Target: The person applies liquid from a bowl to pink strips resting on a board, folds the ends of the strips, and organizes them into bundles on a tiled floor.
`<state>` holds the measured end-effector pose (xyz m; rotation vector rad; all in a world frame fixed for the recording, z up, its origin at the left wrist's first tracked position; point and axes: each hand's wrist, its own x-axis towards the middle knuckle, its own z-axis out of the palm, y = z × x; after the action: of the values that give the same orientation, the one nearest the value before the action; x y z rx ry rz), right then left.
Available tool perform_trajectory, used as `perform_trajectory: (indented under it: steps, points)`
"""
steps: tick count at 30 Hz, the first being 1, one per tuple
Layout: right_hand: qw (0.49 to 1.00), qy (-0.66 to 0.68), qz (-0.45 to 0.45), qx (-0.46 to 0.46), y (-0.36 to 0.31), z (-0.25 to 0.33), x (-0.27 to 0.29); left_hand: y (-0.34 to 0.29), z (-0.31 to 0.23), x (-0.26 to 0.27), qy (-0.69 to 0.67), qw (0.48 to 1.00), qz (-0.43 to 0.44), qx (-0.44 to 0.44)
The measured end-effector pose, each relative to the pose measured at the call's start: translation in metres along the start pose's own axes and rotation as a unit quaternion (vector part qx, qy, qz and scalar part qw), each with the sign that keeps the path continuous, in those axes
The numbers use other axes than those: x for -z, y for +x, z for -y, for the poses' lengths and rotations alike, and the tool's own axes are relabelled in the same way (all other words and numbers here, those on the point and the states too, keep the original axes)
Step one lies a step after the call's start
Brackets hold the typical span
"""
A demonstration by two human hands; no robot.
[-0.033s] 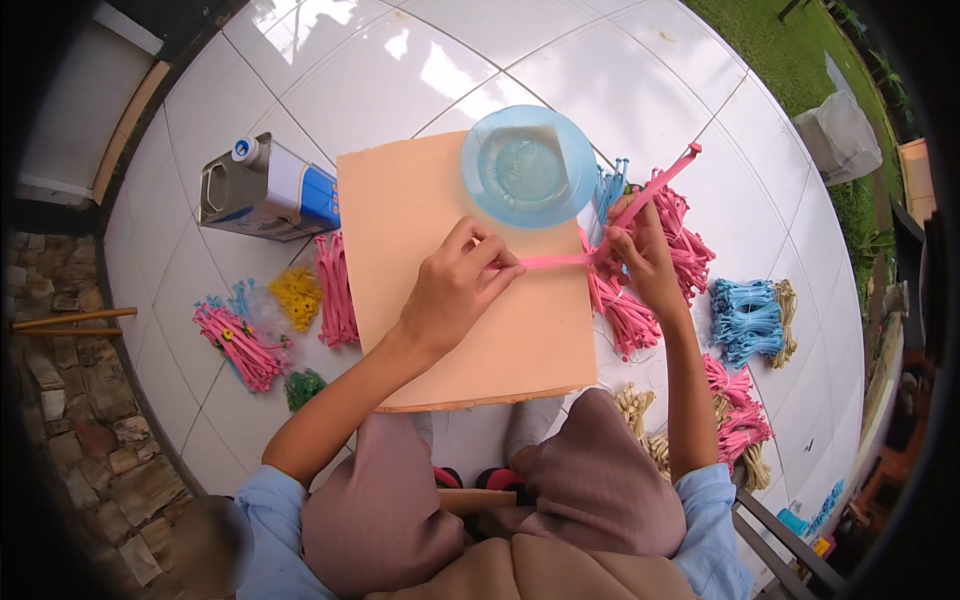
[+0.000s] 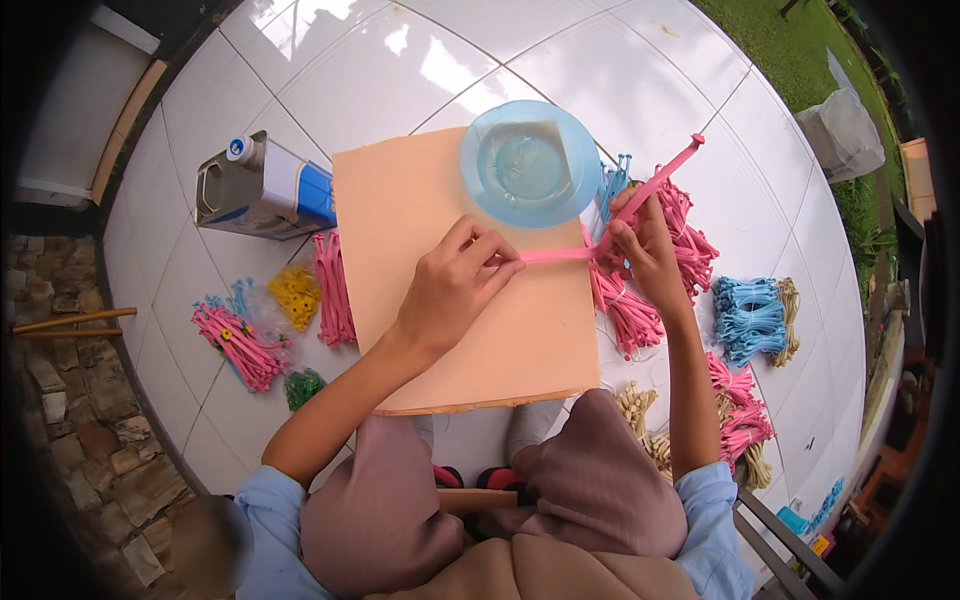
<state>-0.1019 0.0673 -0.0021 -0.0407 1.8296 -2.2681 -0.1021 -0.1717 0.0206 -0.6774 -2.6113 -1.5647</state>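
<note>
A pink strap (image 2: pixel 556 256) with a knobbed end stretches between my two hands above a peach-coloured board. My left hand (image 2: pixel 462 275) pinches one end of it over the middle of the board. Past the board's right edge, my right hand (image 2: pixel 642 243) is closed round the strap, and its free end rises up and to the right. The board (image 2: pixel 480 345) lies in front of my knees. On its far right part sits a round blue translucent dish (image 2: pixel 478 187) with something clear and pale inside. What is inside my curled fingers is partly hidden.
Left of the board stand a metal can (image 2: pixel 268 187), a pink bundle (image 2: pixel 335 290), a yellow pile (image 2: pixel 294 297) and a green bag (image 2: pixel 303 389). To the right lie pink bundles (image 2: pixel 628 318), a blue bundle (image 2: pixel 748 320) and beige bundles (image 2: pixel 636 407) on white tiles (image 2: pixel 385 85).
</note>
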Motion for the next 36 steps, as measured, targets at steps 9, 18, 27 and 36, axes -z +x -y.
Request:
perform_trajectory:
  steps: [9,18,27,36]
  points:
    - [0.998,-0.053,-0.03,-0.021,0.013,0.005,-0.011,0.002,0.014,0.002,0.132,0.989,0.013,-0.062]
    - [0.997,-0.044,-0.062,0.03,0.013,-0.004,-0.011,0.001,0.017,-0.001,0.168,0.982,0.001,-0.084]
    - [0.995,0.022,-0.055,-0.08,0.022,-0.019,-0.004,0.0,0.021,-0.004,0.21,0.966,0.001,-0.149]
    - [0.991,-0.046,-0.073,-0.097,0.02,-0.001,-0.011,-0.001,0.02,-0.002,0.204,0.97,0.015,-0.128]
